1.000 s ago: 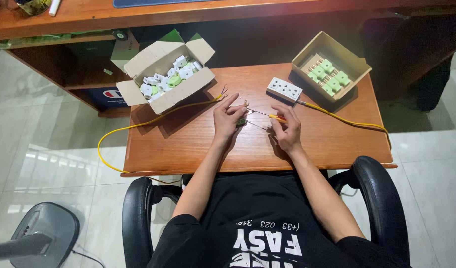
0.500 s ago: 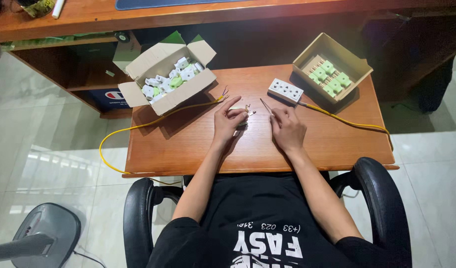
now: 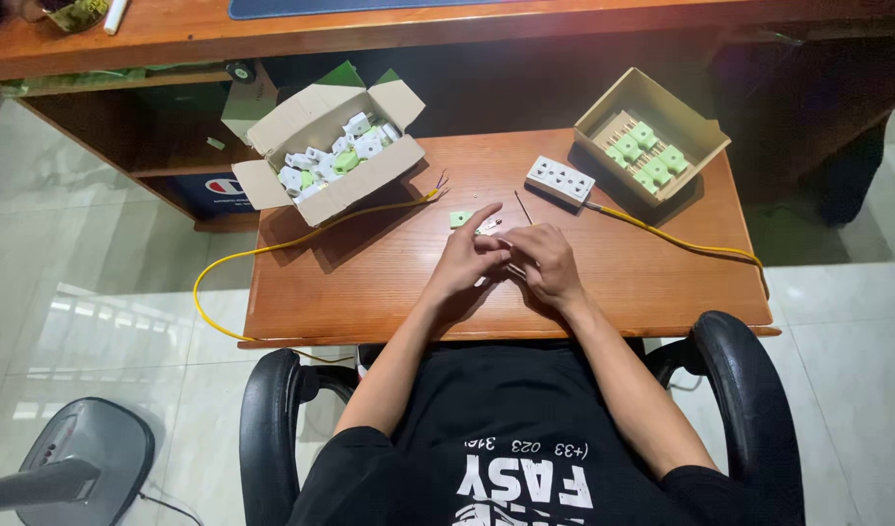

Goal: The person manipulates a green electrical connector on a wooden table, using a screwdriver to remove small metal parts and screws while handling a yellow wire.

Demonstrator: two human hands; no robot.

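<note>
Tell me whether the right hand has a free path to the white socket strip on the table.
Probably yes: the right hand lies just short of the white socket strip, with only bare table between.

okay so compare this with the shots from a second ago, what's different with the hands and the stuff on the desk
The hands have drawn together: a second ago they worked slightly apart, and now the left hand and right hand meet over a small part that is too tiny to identify. The left forefinger now points out towards a small green piece. The two boxes, the white socket strip and the yellow cable lie as before.
</note>
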